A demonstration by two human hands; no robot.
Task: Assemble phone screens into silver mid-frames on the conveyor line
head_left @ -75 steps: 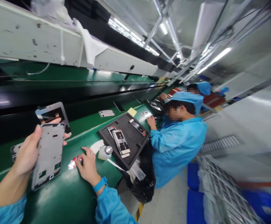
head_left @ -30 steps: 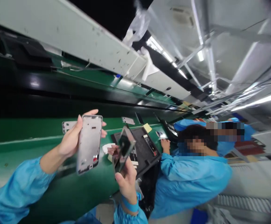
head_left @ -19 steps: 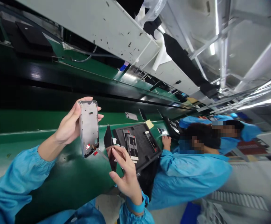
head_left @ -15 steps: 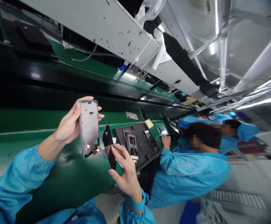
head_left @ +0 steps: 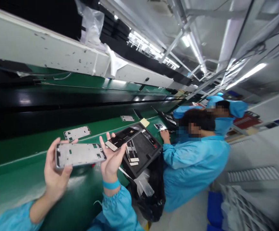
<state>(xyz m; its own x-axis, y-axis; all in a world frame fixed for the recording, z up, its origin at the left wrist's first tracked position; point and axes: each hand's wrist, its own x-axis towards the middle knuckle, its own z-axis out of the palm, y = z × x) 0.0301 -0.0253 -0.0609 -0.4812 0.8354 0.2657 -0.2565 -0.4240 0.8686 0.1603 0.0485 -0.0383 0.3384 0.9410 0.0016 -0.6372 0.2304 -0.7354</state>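
My left hand (head_left: 56,171) grips a silver phone mid-frame (head_left: 80,154) by its left end, thumb along the near edge. The frame is turned lengthwise across the view, its flat metal face toward me. My right hand (head_left: 111,160) is palm up by the frame's right end. A dark phone screen (head_left: 122,138) with a pale end lies across its fingers, with the thumb over the near side. The screen reaches over a black tray (head_left: 143,170) that holds several more phone parts (head_left: 133,154). Whether the screen touches the tray I cannot tell.
Another metal frame (head_left: 77,132) lies on the green bench behind my left hand, and one more (head_left: 127,118) farther back. A yellow note (head_left: 144,122) sits at the tray's corner. Right of the tray, a co-worker (head_left: 192,173) in blue sits close. A black bag (head_left: 149,205) hangs below.
The mid-frame has turned from upright to lengthwise. The screen, earlier standing beside it, now lies flatter over the tray, and my right palm has turned upward. The camera view has shifted.
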